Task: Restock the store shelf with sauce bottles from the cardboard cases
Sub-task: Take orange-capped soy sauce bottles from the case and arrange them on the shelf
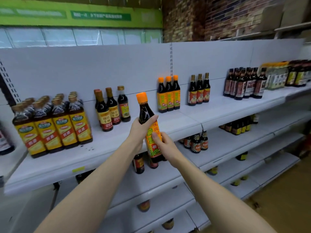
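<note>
Centre of frame, before the shelf (168,126) | we hold the bottle (150,130) two-handed: left grip (140,126) curled round its shoulder, right grip (162,142) pinching the label | long axis near upright, cap up | matching trio (168,95) up-right, nearer our right grip

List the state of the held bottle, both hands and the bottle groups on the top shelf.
Orange-capped bottle: capped, tilted slightly, held in front of the top shelf.
Left hand: grips its shoulder.
Right hand: holds its label.
Three matching orange-capped bottles: upright, in a row on the shelf.
Large yellow-label bottles: upright, in rows.
</note>
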